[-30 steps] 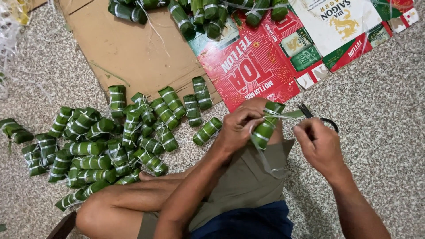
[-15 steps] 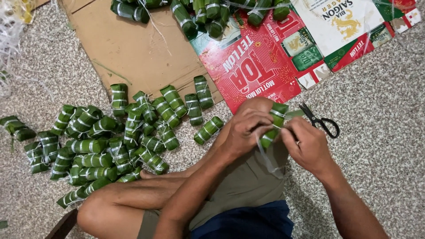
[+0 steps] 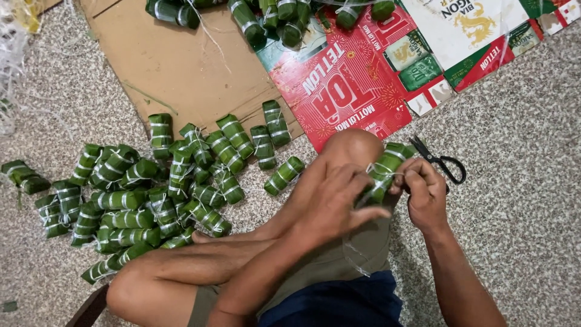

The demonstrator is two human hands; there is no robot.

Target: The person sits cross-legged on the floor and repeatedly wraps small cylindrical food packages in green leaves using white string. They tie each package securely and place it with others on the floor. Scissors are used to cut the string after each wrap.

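I sit cross-legged on a speckled floor. A green leaf-wrapped roll [image 3: 385,168] tied with white string rests over my raised knee [image 3: 351,148]. My left hand [image 3: 336,203] grips the roll's lower part, with one finger stretched out. My right hand [image 3: 425,192] pinches the string at the roll's right side. Thin clear string [image 3: 357,257] hangs down from the roll over my shorts. Black scissors [image 3: 445,162] lie on the floor just beyond my right hand.
A heap of several finished green rolls [image 3: 145,194] lies left of my legs. Brown cardboard [image 3: 175,66] and flattened red and white cartons [image 3: 345,91] cover the floor ahead, with more rolls [image 3: 272,18] at the top edge.
Both hands and the roll dropped from above the knee onto it. My left hand slid down the roll and my right hand closed in on the string.
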